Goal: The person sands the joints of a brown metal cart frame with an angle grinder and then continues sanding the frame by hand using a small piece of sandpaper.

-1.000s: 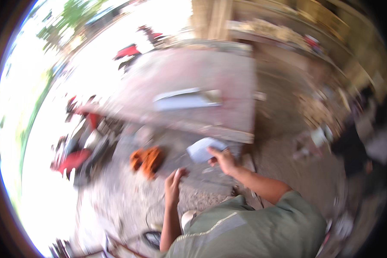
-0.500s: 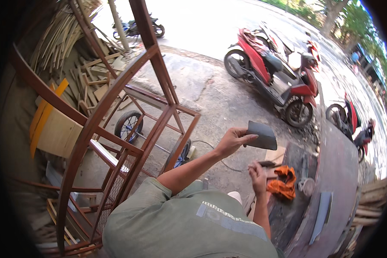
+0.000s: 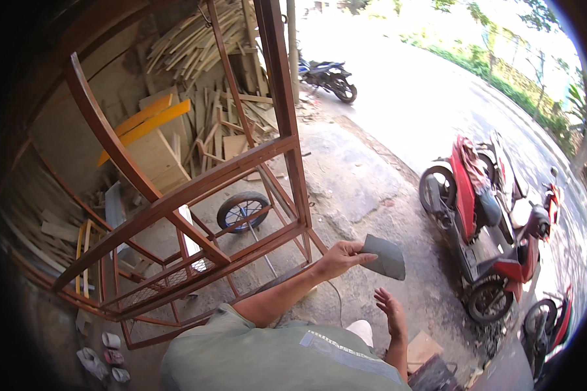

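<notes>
Grey sheet: It is in the air in front of me, above the concrete ground [image 3: 349, 176]; the sheet [image 3: 385, 257] touches neither the brown frame nor the ground. It looks slightly bent and somewhat tilted.
Left hand: My left hand [image 3: 342, 259] is closed on one edge of the grey sheet, pinching it between thumb and fingers; most of the sheet sticks out beyond them.
Right hand: My right hand [image 3: 392, 309] is just below the sheet, apart from it, with fingers loosely spread; I see nothing in it.
What has changed: Half a second ago my right hand was beside the orange cloth on the bench. Now my view has turned left, the cloth is out of sight, and more of the frame shows. The sheet has stayed in my left hand.
Meaning for the work: I judge that my left hand alone carries the sheet, and my right hand is free.
Brown frame: It stands to the left of my hands, with its tall post [image 3: 281, 91] and a wheel [image 3: 243, 212] seen through the bars.
Bench: Only a dark corner [image 3: 437, 376] shows, with a flat board [image 3: 424, 348] near it.
Farther away: A red scooter [image 3: 463, 189] is parked on the right; wood strips [image 3: 199, 39] lean behind the frame.
</notes>
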A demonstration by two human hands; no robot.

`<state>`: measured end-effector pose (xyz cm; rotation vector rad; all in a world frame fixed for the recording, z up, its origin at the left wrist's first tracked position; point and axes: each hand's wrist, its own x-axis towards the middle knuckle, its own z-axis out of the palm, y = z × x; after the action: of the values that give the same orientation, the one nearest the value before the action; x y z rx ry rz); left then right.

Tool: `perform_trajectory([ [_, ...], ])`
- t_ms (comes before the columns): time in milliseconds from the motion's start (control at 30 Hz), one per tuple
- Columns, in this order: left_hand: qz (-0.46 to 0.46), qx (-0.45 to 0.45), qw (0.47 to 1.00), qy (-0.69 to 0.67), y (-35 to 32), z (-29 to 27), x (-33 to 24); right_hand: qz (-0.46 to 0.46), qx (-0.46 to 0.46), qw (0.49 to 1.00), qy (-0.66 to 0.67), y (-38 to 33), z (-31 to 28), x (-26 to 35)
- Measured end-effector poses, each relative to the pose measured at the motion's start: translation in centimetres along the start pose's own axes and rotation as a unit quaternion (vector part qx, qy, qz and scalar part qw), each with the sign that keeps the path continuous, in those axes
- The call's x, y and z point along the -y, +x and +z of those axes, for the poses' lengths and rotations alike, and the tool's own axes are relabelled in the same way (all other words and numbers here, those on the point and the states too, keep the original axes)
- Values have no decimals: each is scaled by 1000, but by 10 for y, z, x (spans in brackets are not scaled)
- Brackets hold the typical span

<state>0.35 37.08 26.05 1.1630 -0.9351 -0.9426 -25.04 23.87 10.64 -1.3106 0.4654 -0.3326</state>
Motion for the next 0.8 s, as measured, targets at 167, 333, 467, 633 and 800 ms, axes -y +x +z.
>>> perform_trajectory([
  [167,-24,-6,1000,4,43,5,-21,-98,246,950,166,93,0,124],
  [333,-56,-61,992,92,70,-11,-62,-83,407,906,86,184,-12,174],
  [467,-32,-83,986,141,77,-45,-60,-34,481,876,-17,260,-7,188],
  [633,-24,-193,975,110,89,-83,-41,74,589,803,-55,359,39,187],
  [800,-31,-359,914,187,158,-131,-62,160,599,782,-55,465,63,203],
])
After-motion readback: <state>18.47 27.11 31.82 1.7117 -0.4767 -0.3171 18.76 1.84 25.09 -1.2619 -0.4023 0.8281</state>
